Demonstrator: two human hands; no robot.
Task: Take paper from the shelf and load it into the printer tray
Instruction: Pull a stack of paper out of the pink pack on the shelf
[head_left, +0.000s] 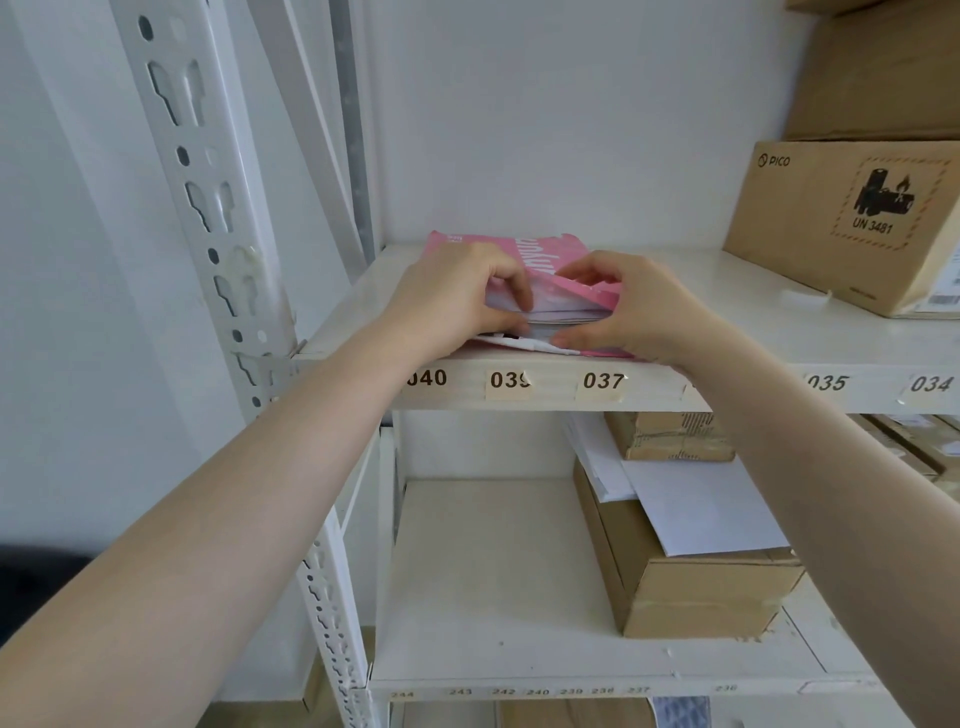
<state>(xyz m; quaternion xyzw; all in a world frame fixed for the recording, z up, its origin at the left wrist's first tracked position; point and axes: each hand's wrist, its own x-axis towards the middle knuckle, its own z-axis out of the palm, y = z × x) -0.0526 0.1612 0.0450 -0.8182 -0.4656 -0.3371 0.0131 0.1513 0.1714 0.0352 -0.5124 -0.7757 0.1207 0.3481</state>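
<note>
Paper (566, 318) lay in its torn pink wrapper (587, 291) at the shelf (727, 332) front edge, where we found left hand (452, 301) and right hand (639, 312) pinching the stack's open end, best drawn out level and squared.

Both hands work at an opened pink paper ream (524, 270) near the shelf's (675, 332) front edge: left hand (457, 296) fingers curl into the white sheets (561, 319), right hand (634, 306) pinches the wrapper flap. A PICO cardboard box (852, 218) sits toward the right.
</note>
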